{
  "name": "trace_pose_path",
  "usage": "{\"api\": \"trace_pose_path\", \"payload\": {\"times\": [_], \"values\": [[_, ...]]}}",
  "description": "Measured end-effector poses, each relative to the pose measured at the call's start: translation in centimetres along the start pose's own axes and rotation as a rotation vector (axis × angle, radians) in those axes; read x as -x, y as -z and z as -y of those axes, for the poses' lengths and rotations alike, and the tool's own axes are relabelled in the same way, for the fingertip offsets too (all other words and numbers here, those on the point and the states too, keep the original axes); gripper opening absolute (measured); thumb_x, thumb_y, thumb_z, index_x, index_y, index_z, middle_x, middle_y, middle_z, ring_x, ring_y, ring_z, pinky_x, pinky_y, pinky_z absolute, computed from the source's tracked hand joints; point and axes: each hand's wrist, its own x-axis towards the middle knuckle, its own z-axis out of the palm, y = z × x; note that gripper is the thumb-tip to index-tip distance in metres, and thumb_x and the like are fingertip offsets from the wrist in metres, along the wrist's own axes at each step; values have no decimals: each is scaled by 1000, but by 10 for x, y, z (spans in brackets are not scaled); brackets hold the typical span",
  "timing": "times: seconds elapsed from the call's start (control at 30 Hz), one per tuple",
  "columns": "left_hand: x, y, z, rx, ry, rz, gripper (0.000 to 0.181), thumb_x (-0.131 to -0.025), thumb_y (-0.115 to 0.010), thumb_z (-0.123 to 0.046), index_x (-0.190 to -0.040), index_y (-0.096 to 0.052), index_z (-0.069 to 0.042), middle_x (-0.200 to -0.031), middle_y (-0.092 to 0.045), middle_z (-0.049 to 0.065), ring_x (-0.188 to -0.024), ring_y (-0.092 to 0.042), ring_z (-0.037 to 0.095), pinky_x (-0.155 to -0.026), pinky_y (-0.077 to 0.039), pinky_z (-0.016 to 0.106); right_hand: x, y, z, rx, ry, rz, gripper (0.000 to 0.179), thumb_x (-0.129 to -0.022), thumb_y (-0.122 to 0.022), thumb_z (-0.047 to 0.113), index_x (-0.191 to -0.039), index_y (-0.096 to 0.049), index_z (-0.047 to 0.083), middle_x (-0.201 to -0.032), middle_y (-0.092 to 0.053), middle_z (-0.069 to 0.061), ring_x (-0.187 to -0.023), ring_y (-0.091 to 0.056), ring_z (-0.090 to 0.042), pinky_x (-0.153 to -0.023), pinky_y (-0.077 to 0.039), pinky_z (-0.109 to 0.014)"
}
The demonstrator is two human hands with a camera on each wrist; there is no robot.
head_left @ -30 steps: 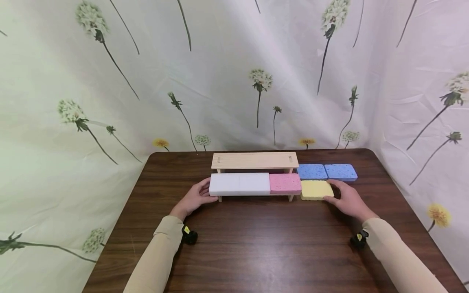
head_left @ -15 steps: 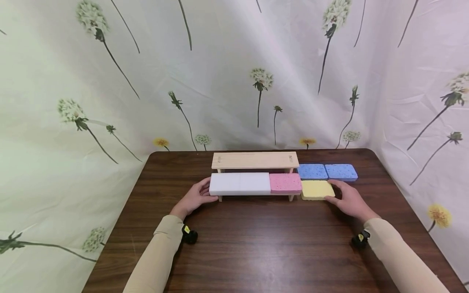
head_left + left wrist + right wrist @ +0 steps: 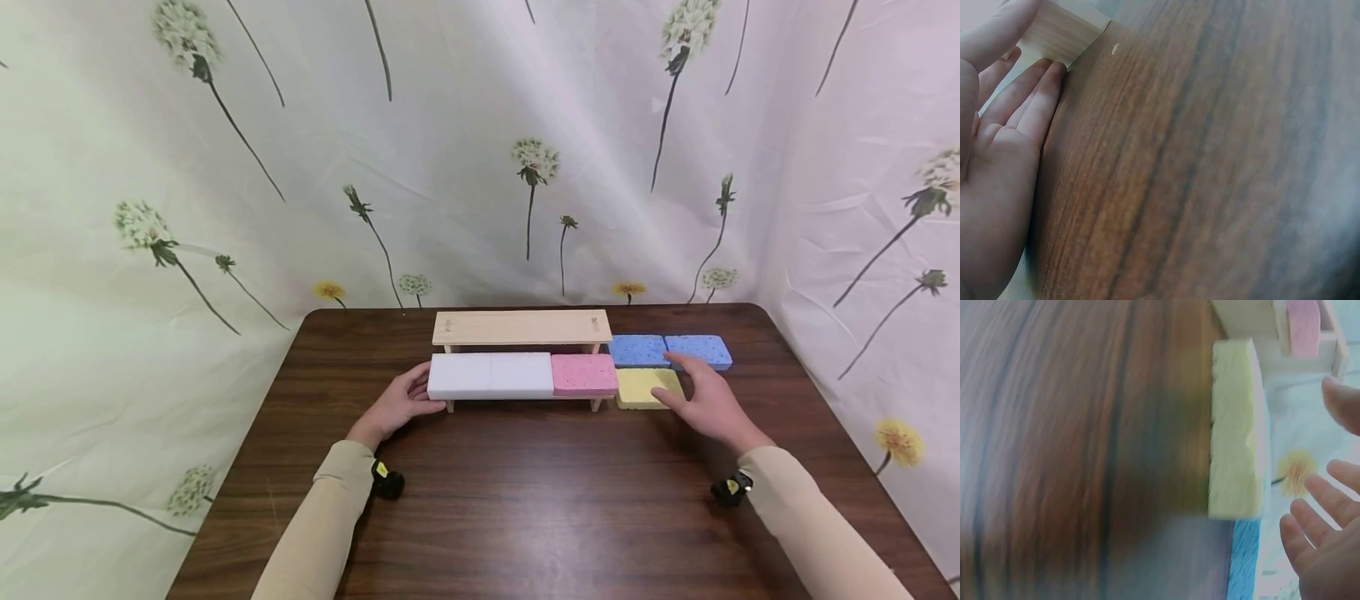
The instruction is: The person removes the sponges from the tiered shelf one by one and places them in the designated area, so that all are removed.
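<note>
Left hand [image 3: 397, 407], fingers relaxed, touches the left end of the wooden rack [image 3: 522, 327], presumably bracing it; right hand [image 3: 708, 406], spread, pinching nothing, hovers over the yellow sponge [image 3: 639, 389], sitting toward the surface's [image 3: 525, 500] back right corner, likely beside the rack for alignment.

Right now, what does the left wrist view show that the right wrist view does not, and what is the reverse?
Only the left wrist view shows the left hand. Only the right wrist view shows the right hand, the yellow sponge, the pink sponge, a blue sponge and a printed flower. Both show the brown table and some pale wood.
</note>
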Motion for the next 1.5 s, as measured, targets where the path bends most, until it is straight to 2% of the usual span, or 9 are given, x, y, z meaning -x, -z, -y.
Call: {"api": "trace_pose_path", "payload": {"times": [0.2,0.33,0.53,0.63,0.87,1.27,1.5], "values": [[0,0,0,-9,12,-1,90,-90,-83,-5,-163,-30,-1,-161,-42,25,-146,-45,38,-117,-45,36,-12,-14,20,-101,51,69,74,-99,-76,34,-154,-45,-5,-153,-51,-27,-140,-47,-46,-110,-47,-65],[0,-1,-1,-14,15,2,91,-91,-84,-8,-164,-30,-1,-162,-42,25,-147,-45,38,-117,-45,38,-19,-22,29,-114,80,112,80,-98,-78,36,-157,-41,-4,-157,-47,-25,-144,-44,-45,-112,-45,-65],[0,-1,0,-25,10,0,90,-91,-84,-9,-163,-31,-1,-160,-43,25,-146,-47,37,-117,-46,37,-28,-28,42,-132,56,181,95,-92,-81,49,-162,-35,3,-163,-42,-20,-148,-39,-43,-116,-40,-66],[0,0,0,-31,11,-4,91,-90,-84,-9,-164,-30,-1,-160,-44,25,-145,-48,36,-115,-47,35,-30,-31,45,-135,51,200,97,-91,-82,49,-163,-35,5,-163,-41,-20,-147,-40,-43,-116,-40,-66],[0,1,2,-28,14,-5,92,-90,-85,-10,-164,-30,-1,-160,-43,24,-145,-48,35,-114,-48,34,-34,-38,42,-134,95,170,84,-94,-82,36,-159,-41,1,-159,-46,-23,-143,-47,-44,-113,-44,-65],[0,1,1,-9,6,2,92,-91,-84,-8,-164,-28,0,-161,-42,26,-146,-46,38,-113,-49,30,-30,-32,44,-119,60,129,74,-92,-85,28,-153,-49,2,-152,-54,-22,-140,-51,-44,-111,-46,-65],[-2,1,2,6,2,4,92,-90,-84,-5,-163,-29,0,-161,-42,25,-145,-46,38,-110,-50,27,-24,-24,35,-106,54,105,72,-93,-83,20,-152,-48,0,-151,-54,-23,-139,-50,-44,-112,-45,-66]]}}
